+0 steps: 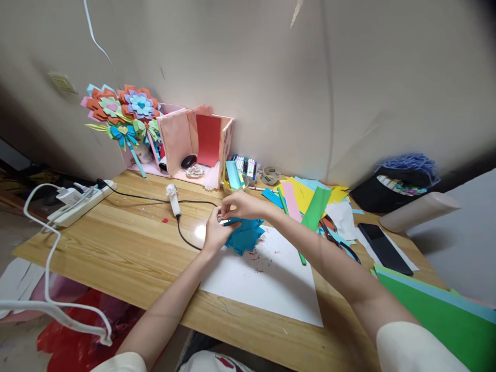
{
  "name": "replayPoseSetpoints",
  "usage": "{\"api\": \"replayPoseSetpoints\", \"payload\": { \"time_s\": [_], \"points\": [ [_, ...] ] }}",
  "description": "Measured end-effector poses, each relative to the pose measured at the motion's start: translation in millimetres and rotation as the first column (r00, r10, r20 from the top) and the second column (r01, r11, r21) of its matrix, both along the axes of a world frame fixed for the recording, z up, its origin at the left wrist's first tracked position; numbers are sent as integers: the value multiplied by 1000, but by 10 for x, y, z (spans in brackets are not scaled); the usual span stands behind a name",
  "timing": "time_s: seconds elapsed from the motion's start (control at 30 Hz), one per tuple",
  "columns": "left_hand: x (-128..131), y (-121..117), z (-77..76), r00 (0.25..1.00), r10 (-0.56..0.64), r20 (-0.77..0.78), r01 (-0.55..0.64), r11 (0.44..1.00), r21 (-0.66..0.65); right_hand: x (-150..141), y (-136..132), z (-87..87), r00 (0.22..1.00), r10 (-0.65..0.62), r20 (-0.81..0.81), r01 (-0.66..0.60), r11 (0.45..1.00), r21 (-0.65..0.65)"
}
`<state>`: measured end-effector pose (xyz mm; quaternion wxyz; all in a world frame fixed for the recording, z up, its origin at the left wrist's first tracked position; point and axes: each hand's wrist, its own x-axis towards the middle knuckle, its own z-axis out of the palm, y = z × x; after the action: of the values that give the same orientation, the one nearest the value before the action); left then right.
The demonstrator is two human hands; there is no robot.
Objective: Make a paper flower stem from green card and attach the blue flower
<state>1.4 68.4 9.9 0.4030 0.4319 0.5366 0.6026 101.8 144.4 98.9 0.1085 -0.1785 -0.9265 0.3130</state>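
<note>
A blue folded-paper flower [245, 238] with pointed petals is held just above a white sheet of paper [267, 289]. My left hand [217, 228] grips its left edge, thumb over the top. Beside those fingers, my right hand [243, 205] is closed in a pinch at the flower's upper left. Whatever lies between its fingertips is too small to make out. Specks of coloured scrap lie on the sheet. To the left of my hands stands a white corded tool [173, 201] that looks like a small glue gun.
Coloured paper strips [290, 201], scissors [333, 237] and a phone [383, 248] lie on the right. Paper flowers [139, 106] and a pink box [174, 139] stand at the back. A power strip [83, 204] sits left; black cable crosses the table.
</note>
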Motion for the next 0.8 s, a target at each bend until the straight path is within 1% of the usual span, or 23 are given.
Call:
{"api": "replayPoseSetpoints", "payload": {
  "time_s": [0.07, 0.1, 0.13, 0.17, 0.2, 0.27, 0.3, 0.33, 0.37, 0.4, 0.43, 0.47, 0.53, 0.6, 0.7, 0.8],
  "points": [
    [-12, -4, 0, 1000, 18, -5, -18, 999, -36, -5, 111, 51, 981, -79, -177, 70, 996, -60],
    [-22, -5, -3, 999, 41, -8, -41, 998, -55, -8, 192, 100, 950, -146, -275, 131, 989, -70],
    [-36, -5, -11, 997, 77, -17, -78, 994, -72, -10, 288, 164, 898, -222, -380, 208, 975, -77],
    [-53, -2, -22, 995, 101, -22, -103, 990, -92, -13, 397, 238, 823, -296, -486, 291, 953, -87],
    [-71, 5, -37, 995, 102, -10, -102, 988, -112, -15, 512, 313, 729, -361, -581, 374, 922, -104],
    [-106, 25, -77, 995, 93, 29, -87, 983, -163, -21, 738, 425, 544, -447, -710, 518, 845, -135],
    [-120, 36, -98, 996, 70, 49, -60, 982, -178, -24, 838, 441, 496, -464, -733, 576, 808, -122],
    [-131, 46, -118, 997, 37, 69, -24, 981, -192, -28, 923, 423, 508, -471, -721, 625, 778, -67],
    [-138, 53, -134, 996, 1, 87, 17, 979, -202, -33, 991, 370, 576, -475, -665, 653, 757, 25],
    [-142, 56, -147, 994, -39, 102, 60, 976, -210, -36, 1042, 287, 690, -477, -545, 639, 755, 149],
    [-144, 56, -156, 990, -79, 116, 103, 970, -220, -36, 1076, 184, 797, -472, -377, 582, 767, 270],
    [-146, 52, -160, 985, -115, 125, 141, 963, -230, -31, 1096, 73, 830, -471, -298, 551, 774, 311],
    [-150, 40, -157, 979, -170, 109, 193, 948, -252, -5, 1110, -132, 850, -484, -208, 527, 773, 353],
    [-158, 30, -149, 974, -225, 30, 225, 939, -261, 42, 1111, -262, 833, -519, -193, 552, 753, 358],
    [-174, 28, -145, 951, -295, -90, 264, 930, -255, 137, 1120, -313, 789, -586, -185, 609, 707, 358],
    [-182, 37, -165, 942, -315, -110, 278, 923, -267, 236, 1109, -286, 751, -628, -202, 654, 668, 355]
  ]
}}
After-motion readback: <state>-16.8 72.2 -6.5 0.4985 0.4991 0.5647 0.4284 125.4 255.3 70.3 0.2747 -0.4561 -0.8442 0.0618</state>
